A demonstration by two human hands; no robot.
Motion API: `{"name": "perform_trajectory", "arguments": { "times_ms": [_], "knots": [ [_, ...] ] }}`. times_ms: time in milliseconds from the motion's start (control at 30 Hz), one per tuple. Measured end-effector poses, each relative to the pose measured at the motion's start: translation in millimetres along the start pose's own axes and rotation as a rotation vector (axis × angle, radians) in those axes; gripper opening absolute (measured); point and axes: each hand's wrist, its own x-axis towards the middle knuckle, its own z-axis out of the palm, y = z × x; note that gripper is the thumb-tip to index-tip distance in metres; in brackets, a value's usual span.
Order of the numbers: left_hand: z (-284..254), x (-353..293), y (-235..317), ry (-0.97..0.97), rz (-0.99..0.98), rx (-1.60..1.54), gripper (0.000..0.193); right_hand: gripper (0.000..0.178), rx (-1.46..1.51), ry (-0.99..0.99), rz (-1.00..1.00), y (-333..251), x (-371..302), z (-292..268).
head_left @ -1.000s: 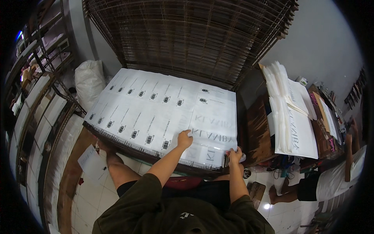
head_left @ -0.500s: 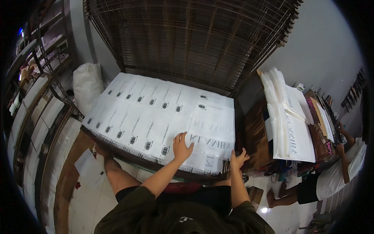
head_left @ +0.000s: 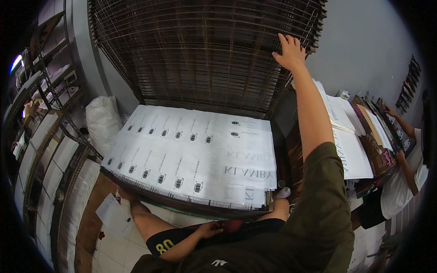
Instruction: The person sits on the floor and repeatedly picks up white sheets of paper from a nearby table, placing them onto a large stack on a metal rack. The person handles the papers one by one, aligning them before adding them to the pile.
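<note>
White printed bags (head_left: 191, 154) lie flat in overlapping rows on the drying rack's lower tray, with dark lettering and small barcodes on them. Above them, tilted up, stands a stack of rusty wire shelves (head_left: 195, 54). My right hand (head_left: 291, 53) is stretched far up to the right edge of that stack, fingers spread at the wires; firm contact cannot be made out. My left hand (head_left: 210, 230) rests low over my lap, its fingers loosely curled beside a red patch (head_left: 231, 225), with nothing visible in them.
Right of the rack, a pile of white printed bags (head_left: 350, 152) sits on a bench. A co-worker (head_left: 403, 182) works at the far right. Shelving (head_left: 50, 132) lines the left, near a bulging clear plastic sack (head_left: 104, 123). A loose printed sheet (head_left: 114, 216) lies on the floor.
Both hands have left the printed bags. My right hand has gone up to the wire shelves, and my left hand has drawn back to my lap. The view has shifted slightly.
</note>
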Motion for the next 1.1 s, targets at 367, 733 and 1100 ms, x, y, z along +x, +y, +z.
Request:
{"name": "perform_trajectory", "arguments": {
  "times_ms": [367,733,1100],
  "knots": [
    [2.1,-4.0,2.3,-0.031,-0.096,0.079,0.058,0.039,0.293,0.145,-0.216,-47.7,-187.7,-66.5],
    [-0.5,-13.2,1.4,0.008,-0.023,0.110,0.056,0.037,0.519,-0.319,-0.178,-92.9,-497.4,-67.2],
    [-6.6,-6.7,21.7,-0.058,-0.129,0.104,0.054,0.023,0.636,-0.540,0.023,-62.8,-499.8,-65.5]
  ]
}}
